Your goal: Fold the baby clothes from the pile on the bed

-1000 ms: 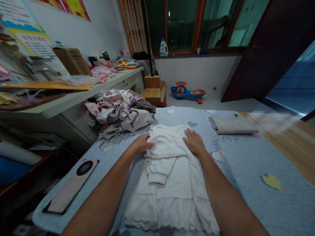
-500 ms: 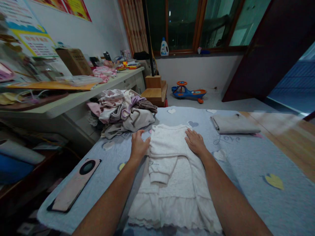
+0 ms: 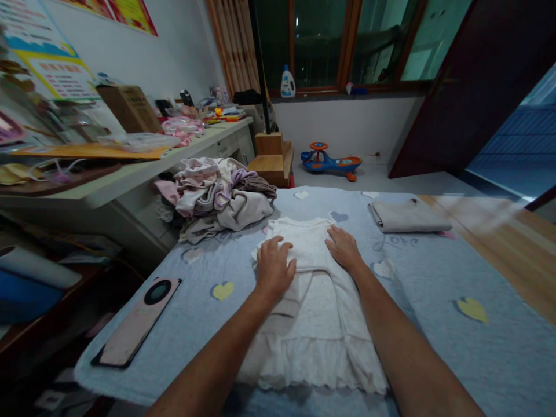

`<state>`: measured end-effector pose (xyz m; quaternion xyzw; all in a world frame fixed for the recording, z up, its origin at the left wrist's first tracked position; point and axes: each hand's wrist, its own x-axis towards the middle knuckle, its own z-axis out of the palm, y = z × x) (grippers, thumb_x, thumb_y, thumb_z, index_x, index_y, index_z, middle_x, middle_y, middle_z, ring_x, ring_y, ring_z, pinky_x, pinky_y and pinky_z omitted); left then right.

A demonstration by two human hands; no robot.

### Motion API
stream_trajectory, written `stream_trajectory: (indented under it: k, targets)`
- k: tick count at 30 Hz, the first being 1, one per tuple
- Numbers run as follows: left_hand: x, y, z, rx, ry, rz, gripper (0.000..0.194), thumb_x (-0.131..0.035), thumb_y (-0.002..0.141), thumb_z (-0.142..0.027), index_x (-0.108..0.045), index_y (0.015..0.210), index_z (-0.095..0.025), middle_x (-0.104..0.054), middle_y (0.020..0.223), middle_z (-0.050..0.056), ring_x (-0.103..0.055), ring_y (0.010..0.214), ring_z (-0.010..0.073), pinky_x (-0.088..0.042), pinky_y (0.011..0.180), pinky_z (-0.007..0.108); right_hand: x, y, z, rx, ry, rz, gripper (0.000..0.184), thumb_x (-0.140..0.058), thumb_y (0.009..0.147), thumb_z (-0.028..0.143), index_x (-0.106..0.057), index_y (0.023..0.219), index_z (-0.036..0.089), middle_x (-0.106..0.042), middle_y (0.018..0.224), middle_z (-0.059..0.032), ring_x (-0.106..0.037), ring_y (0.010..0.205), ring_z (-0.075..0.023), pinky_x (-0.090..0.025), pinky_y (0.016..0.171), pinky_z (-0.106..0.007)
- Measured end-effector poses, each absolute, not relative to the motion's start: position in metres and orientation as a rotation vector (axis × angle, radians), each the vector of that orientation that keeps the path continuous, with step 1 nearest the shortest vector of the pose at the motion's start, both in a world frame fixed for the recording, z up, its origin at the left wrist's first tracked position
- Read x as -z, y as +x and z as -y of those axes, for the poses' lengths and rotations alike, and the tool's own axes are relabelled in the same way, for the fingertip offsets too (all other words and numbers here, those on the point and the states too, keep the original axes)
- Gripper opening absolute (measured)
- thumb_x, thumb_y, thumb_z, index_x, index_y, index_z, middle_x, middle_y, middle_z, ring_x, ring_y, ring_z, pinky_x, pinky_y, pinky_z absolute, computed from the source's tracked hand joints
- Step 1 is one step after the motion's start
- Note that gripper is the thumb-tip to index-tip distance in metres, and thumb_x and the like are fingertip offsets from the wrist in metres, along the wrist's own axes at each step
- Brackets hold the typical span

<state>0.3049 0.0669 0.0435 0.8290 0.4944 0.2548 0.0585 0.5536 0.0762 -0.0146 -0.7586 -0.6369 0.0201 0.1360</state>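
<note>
A small white long-sleeved dress (image 3: 315, 313) with a ruffled hem lies on the blue bedspread (image 3: 200, 324), its neckline away from me. One sleeve is folded across its front, and my left forearm and hand partly cover the cuff. My left hand (image 3: 274, 265) rests over the left side of the dress's upper part, fingers apart and slightly bent. On the opposite shoulder edge my right hand (image 3: 343, 246) lies flat with its fingers stretched out. Neither hand visibly grips the cloth.
Left of the dress lies a pink phone (image 3: 136, 324). A heap of crumpled clothes (image 3: 217, 197) sits at the far left, beside a cluttered desk (image 3: 174, 156). A folded grey cloth (image 3: 410, 215) lies at the far right. Beyond the bed stands a blue ride-on toy (image 3: 332, 162).
My left hand has moved off the dress's left edge and then right, onto its upper front. My right hand has stayed at the other shoulder. The dress's hem has shifted slightly away.
</note>
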Motion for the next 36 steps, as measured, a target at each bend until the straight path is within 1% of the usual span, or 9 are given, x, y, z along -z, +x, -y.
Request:
stream_trajectory:
  k: [2,5,9,14,17,23,26,31,36]
  targets:
    - [-0.04,0.289,-0.08,-0.826,2.366,-1.706,0.043,-0.068,0.079,-0.026,-0.058,0.121,-0.019,-0.047,0.138,0.015,-0.041,0.13,0.0344,-0.034,0.107,0.05,0.008,0.551,-0.074,-0.096,-2.218,1.805,0.049,-0.044,0.094,0.033,-0.047,0.141,0.015,-0.04,0.153,-0.0121,-0.038,0.137,-0.0266,-0.029,0.111,-0.042]
    - [-0.031,0.264,-0.103,-0.756,2.072,-1.753,0.053,-0.067,0.079,-0.029,-0.051,0.128,-0.013,-0.053,0.13,0.019,-0.048,0.127,0.0318,-0.04,0.104,0.045,-0.01,0.542,-0.06,-0.127,-2.248,1.742,0.05,-0.055,0.088,0.03,-0.051,0.135,0.011,-0.051,0.142,-0.017,-0.046,0.129,-0.0268,-0.035,0.104,-0.036]
    - [-0.02,0.243,-0.123,-0.751,1.697,-1.579,0.051,-0.07,0.074,-0.033,-0.053,0.12,-0.017,-0.066,0.106,0.013,-0.066,0.097,0.0261,-0.051,0.081,0.035,-0.038,0.525,-0.018,-0.29,-2.275,1.794,0.019,-0.052,0.087,0.023,-0.065,0.099,0.015,-0.069,0.101,-0.01,-0.061,0.094,-0.0194,-0.04,0.078,-0.027]
    - [-0.022,0.243,-0.122,-0.885,1.465,-1.335,0.047,-0.074,0.063,-0.032,-0.058,0.105,-0.017,-0.068,0.079,0.003,-0.066,0.07,0.0195,-0.048,0.06,0.026,-0.052,0.5,0.051,-0.575,-2.407,1.972,0.021,-0.054,0.086,0.038,-0.063,0.089,0.02,-0.071,0.088,-0.0077,-0.064,0.079,-0.0208,-0.03,0.06,-0.028]
    - [-0.031,0.249,-0.121,-0.999,1.393,-1.26,0.046,-0.074,0.058,-0.033,-0.06,0.098,-0.016,-0.068,0.079,0.002,-0.064,0.07,0.018,-0.047,0.063,0.026,-0.052,0.488,0.08,-0.57,-2.502,1.995,0.035,-0.056,0.083,0.046,-0.06,0.103,0.018,-0.071,0.096,-0.0124,-0.066,0.084,-0.0265,-0.03,0.06,-0.029]
    - [-0.057,0.266,-0.125,-1.1,1.276,-1.113,0.046,-0.075,0.055,-0.032,-0.06,0.096,-0.015,-0.067,0.08,0.001,-0.061,0.069,0.0144,-0.045,0.064,0.023,-0.058,0.486,0.096,-0.565,-2.481,2.038,0.037,-0.049,0.077,0.014,-0.056,0.113,0.016,-0.072,0.097,-0.0137,-0.068,0.087,-0.0249,-0.033,0.063,-0.029]
    - [-0.074,0.273,-0.127,-1.136,1.242,-1.02,0.048,-0.075,0.056,-0.032,-0.059,0.099,-0.016,-0.065,0.079,-0.001,-0.059,0.068,0.013,-0.045,0.063,0.023,-0.067,0.491,0.094,-0.592,-2.378,1.992,0.038,-0.045,0.077,0.01,-0.058,0.112,0.016,-0.072,0.1,-0.0132,-0.066,0.094,-0.0233,-0.036,0.07,-0.028]
    - [-0.087,0.268,-0.134,-1.235,1.216,-0.963,0.056,-0.075,0.057,-0.034,-0.057,0.107,-0.017,-0.065,0.084,0.0,-0.059,0.067,0.0123,-0.048,0.064,0.023,-0.071,0.484,0.094,-0.624,-2.167,1.951,0.038,-0.045,0.082,0.016,-0.059,0.117,0.016,-0.07,0.108,-0.0124,-0.064,0.1,-0.0227,-0.039,0.08,-0.028]
    - [-0.063,0.249,-0.137,-1.211,1.353,-1.293,0.046,-0.065,0.068,-0.027,-0.055,0.111,-0.016,-0.064,0.09,0.002,-0.063,0.08,0.0169,-0.052,0.073,0.028,-0.058,0.473,0.096,-0.731,-2.088,1.976,0.025,-0.051,0.09,0.038,-0.064,0.101,0.02,-0.07,0.098,-0.0077,-0.063,0.086,-0.021,-0.041,0.075,-0.027]
